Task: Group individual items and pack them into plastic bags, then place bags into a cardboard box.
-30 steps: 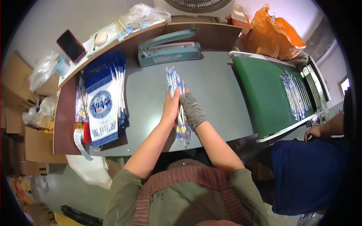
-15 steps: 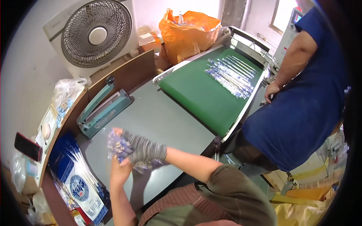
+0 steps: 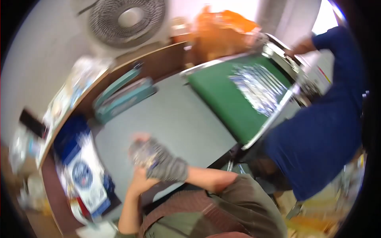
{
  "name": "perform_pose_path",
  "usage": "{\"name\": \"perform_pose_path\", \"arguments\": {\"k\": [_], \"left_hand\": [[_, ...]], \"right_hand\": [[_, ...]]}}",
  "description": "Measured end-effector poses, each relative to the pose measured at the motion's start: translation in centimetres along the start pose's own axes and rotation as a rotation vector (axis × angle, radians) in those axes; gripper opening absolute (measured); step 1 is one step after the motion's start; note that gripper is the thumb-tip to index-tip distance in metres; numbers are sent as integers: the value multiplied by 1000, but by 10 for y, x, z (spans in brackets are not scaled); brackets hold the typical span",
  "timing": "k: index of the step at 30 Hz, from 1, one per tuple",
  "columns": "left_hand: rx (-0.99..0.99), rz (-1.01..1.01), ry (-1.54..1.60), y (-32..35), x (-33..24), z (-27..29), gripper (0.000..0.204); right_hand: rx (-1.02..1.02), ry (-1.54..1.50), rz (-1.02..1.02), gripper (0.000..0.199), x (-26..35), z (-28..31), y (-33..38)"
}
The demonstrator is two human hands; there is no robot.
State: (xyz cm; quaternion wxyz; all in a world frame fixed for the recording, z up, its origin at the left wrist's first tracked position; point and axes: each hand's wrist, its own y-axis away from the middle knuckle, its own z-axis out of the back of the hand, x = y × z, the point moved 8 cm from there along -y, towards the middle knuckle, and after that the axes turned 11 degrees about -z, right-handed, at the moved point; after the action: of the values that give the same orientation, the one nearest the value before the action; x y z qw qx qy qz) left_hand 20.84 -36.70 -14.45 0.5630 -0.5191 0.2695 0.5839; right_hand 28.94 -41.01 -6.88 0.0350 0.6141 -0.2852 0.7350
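Gray worktop, curved at the left, fills the middle of a pale-walled room; the view is blurred. Along its back and left runs a brown partition.

Just above the worktop's near side, left of centre, two bare forearms bring the person's hands together around a bundle of thin items in shiny clear wrap. The right hand, in a gray knitted cover that leaves the fingertips bare, curls round the bundle from the right. The left hand is pressed against its near end, closed on it from below. Blur hides how each finger lies, and whether the bundle touches the worktop cannot be told.

To the left of the hands lies a stack of blue-and-white packets. Behind them stands a teal sealer with a raised lever. On the ledge at far left are a dark phone and clear plastic. A round fan stands at the back.

Right of the worktop is a green belt, with wrapped sticks lying side by side on it. An orange bag sits behind it. At the right, a co-worker in blue stretches an arm to the belt's far end.
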Motion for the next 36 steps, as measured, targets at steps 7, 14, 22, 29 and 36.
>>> {"name": "perform_pose_path", "arguments": {"k": [7,14,22,29,36], "left_hand": [[35,342,503,61,11,-61,46],[-531,197,-1145,204,-64,137,47],[-709,175,-1347,260,-103,154,59],[-383,202,-1194,258,-67,150,35],[-290,178,-1025,259,-42,166,26]], "right_hand": [[498,-245,-770,29,-76,-21,36],[354,-423,-968,26,-97,-51,59],[355,-486,-956,20,-94,-58,62],[375,-420,-897,19,-92,-60,58],[316,-391,-845,21,-84,-48,70]]}}
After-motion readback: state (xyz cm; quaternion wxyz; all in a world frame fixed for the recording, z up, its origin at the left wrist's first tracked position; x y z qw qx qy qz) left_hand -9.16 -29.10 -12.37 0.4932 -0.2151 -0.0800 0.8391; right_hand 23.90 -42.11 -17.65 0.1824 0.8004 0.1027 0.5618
